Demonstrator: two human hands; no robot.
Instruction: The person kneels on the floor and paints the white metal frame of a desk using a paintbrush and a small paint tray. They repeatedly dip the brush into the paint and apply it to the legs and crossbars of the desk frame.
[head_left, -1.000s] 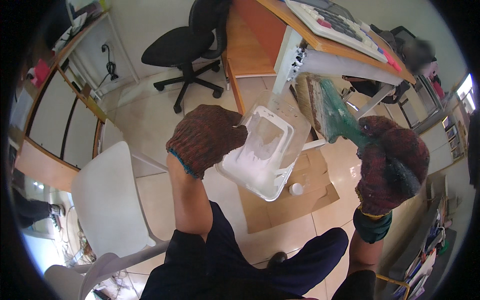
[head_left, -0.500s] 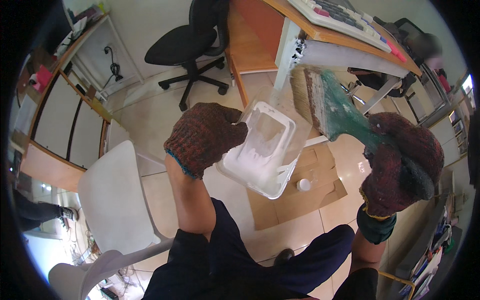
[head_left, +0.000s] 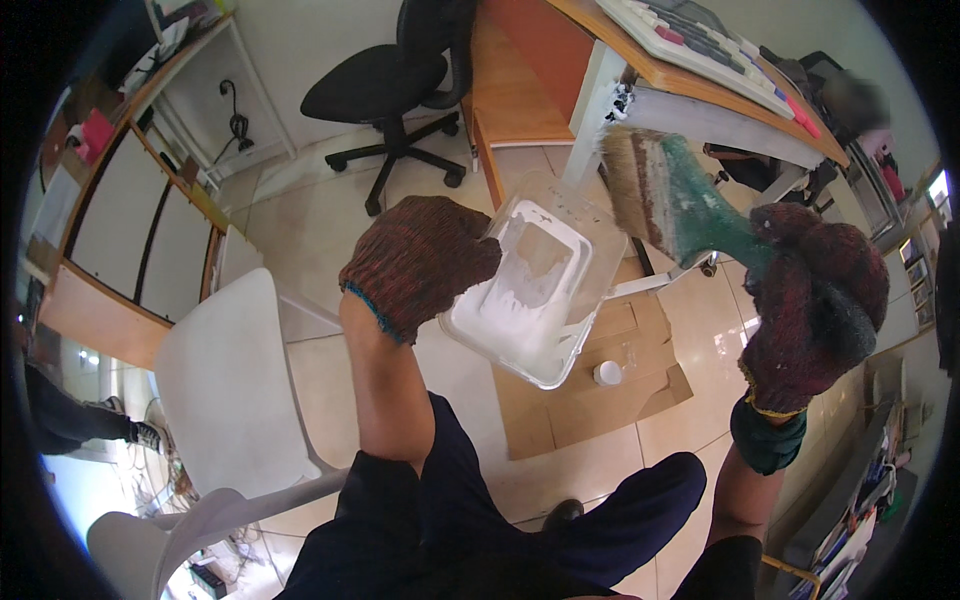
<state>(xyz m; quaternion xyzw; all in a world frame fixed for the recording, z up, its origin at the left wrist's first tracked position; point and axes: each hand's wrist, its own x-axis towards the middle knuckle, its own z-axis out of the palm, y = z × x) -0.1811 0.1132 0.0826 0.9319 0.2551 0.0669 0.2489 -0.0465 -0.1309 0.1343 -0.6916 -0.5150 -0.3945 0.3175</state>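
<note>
My left hand [head_left: 420, 265], in a dark red-brown knit glove, grips the left rim of a clear plastic tub [head_left: 590, 215]. White paint [head_left: 520, 310] coats the tub's bottom and lower side. In a matching glove, my right hand [head_left: 815, 300] is closed round the handle of a wide paintbrush [head_left: 690, 205]. The brush has a green, paint-smeared handle and pale bristles pointing left, beside the tub's upper right corner. Behind the bristles stands the white desk leg [head_left: 594, 115], with dark and white patches near its top.
Flattened cardboard [head_left: 560, 410] lies on the tiled floor, with a small white-topped container [head_left: 607, 373] on it. A white chair [head_left: 225, 380] stands at my left, a black swivel chair [head_left: 385, 85] beyond. A keyboard [head_left: 690, 45] rests on the desk. Another person's legs [head_left: 75, 415] show far left.
The brush and my right hand have shifted slightly right in the picture, still near the tub's upper right corner. The surroundings have also shifted a little as my view moved.
</note>
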